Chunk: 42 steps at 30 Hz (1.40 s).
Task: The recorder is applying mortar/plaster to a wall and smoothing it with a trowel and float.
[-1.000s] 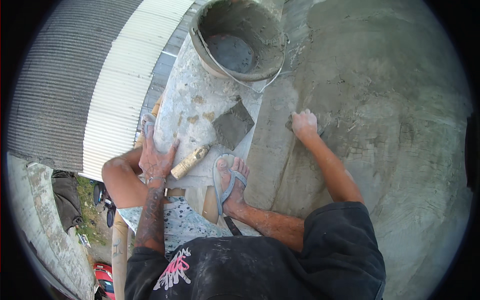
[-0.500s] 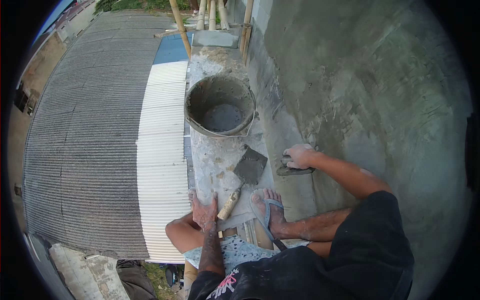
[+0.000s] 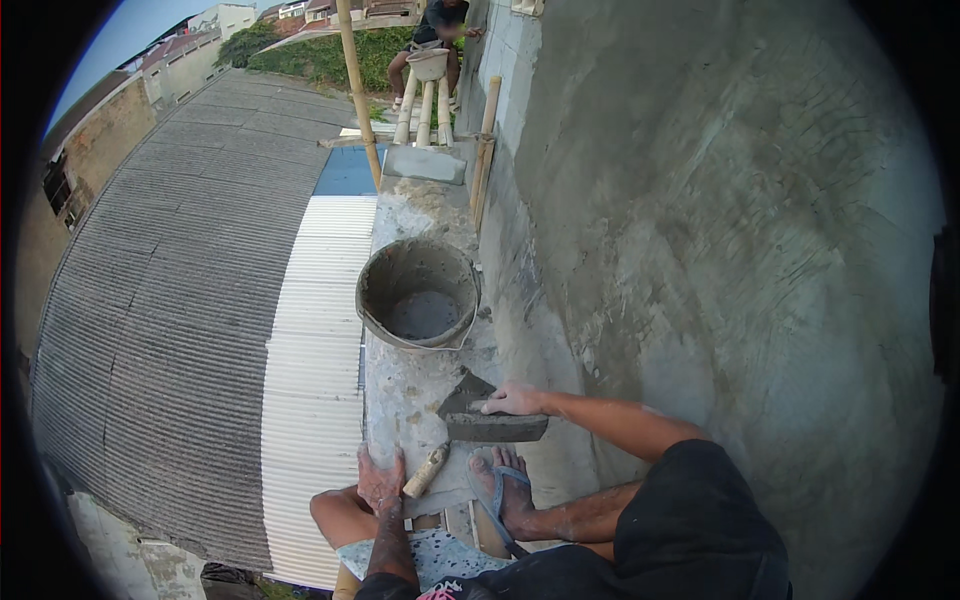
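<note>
My right hand (image 3: 515, 398) is closed on a plastering float (image 3: 497, 429), its long grey face edge-on to me. The float is over the near part of a trowel's mortar-coated blade (image 3: 462, 386); whether they touch I cannot tell. The trowel lies on the plank (image 3: 405, 400), its pale crusted handle (image 3: 427, 471) toward me. Beside that handle my left hand (image 3: 380, 482) rests at the plank's left edge, fingers apart and holding nothing. Farther along stands a mortar-smeared bucket (image 3: 462, 295) with a wire handle and a little grey mix at the bottom.
A plastered wall (image 3: 690, 220) rises on the right. Left of the plank, lower down, are white corrugated sheets (image 3: 315, 400) and a grey roof (image 3: 190, 330). Bamboo poles (image 3: 358, 90), a grey block (image 3: 425, 164) and a person (image 3: 440, 25) by a small bucket (image 3: 428, 64) are ahead.
My right hand has brought the float left from the base of the wall to the trowel blade. The view has tilted up, bringing the person ahead into sight. My left hand stays put.
</note>
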Motion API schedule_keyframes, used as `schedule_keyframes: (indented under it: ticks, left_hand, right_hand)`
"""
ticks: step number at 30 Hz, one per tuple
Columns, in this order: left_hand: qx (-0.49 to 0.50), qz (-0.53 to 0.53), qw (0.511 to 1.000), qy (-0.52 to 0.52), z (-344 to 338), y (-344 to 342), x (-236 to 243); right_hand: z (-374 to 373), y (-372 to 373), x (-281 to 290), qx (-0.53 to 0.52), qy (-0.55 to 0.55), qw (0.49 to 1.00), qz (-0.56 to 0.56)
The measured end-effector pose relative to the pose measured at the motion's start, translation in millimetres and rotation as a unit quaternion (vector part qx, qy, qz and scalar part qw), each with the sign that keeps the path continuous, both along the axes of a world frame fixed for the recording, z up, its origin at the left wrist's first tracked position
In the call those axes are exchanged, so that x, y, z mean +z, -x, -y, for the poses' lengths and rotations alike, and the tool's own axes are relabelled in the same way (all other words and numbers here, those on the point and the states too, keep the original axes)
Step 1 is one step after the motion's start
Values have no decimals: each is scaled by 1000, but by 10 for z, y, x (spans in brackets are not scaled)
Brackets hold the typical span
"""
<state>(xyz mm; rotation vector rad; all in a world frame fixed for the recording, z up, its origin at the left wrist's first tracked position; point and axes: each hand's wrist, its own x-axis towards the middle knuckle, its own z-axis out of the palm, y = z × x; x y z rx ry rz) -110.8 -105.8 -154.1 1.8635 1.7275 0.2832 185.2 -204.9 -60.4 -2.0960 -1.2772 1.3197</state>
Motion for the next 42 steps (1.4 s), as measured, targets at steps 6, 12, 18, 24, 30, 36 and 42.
schedule_keyframes:
  ticks: [6,12,18,24,30,36,42]
  left_hand:
    - [10,-16,1000,-22,1,21,-55]
    - [11,-28,999,-16,-1,27,-110]
    - [27,-18,999,-14,-9,48,-134]
    - [20,23,999,-14,-36,67,-219]
    - [13,24,996,-91,-44,95,-430]
    - [17,19,990,-139,-33,109,-546]
    - [16,17,990,-136,-22,99,-509]
  right_hand:
    - [54,449,-617,-32,-24,983,-177]
    - [95,508,-786,-97,63,971,-209]
    - [-354,-531,-76,-212,-180,951,-137]
    - [-743,-2211,1948,-314,-575,750,92]
    - [-693,-2457,3149,-387,-497,776,5]
    - [-716,-2306,3395,-408,-522,726,184]
    - [-742,-2388,3640,-373,-517,712,294]
